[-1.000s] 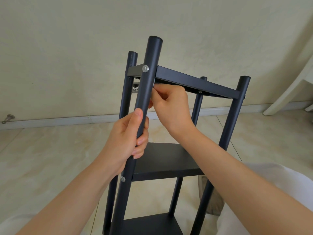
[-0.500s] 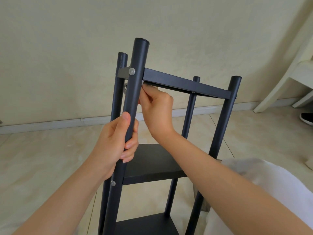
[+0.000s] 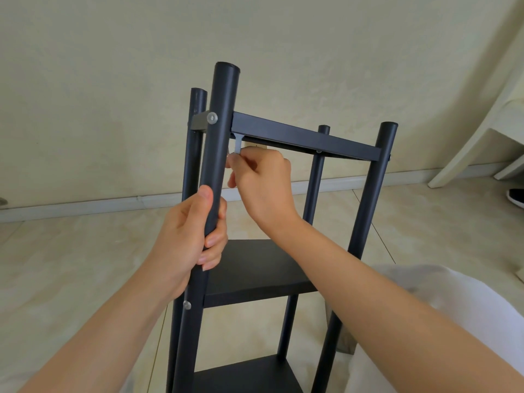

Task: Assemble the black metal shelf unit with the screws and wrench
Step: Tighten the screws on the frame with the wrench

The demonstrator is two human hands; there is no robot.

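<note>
The black metal shelf unit (image 3: 306,139) stands upright in front of me, with four round posts and three shelves. My left hand (image 3: 190,236) grips the near left post (image 3: 219,131) at mid-height. My right hand (image 3: 261,182) pinches a small silver wrench (image 3: 237,144) whose upper end sits under the top shelf's front left corner, just right of that post. A silver screw head (image 3: 212,118) shows on the post at the top shelf, another screw (image 3: 187,304) at the middle shelf (image 3: 255,268).
The beige tiled floor (image 3: 71,265) runs to a plain wall with a white baseboard (image 3: 85,205). White furniture legs (image 3: 467,154) and a black shoe (image 3: 516,197) are at the right edge. White fabric (image 3: 425,302) covers my lap at lower right.
My right hand has dropped a little from under the top shelf, so the silver wrench now shows between fingers and shelf. The left hand keeps its grip on the post.
</note>
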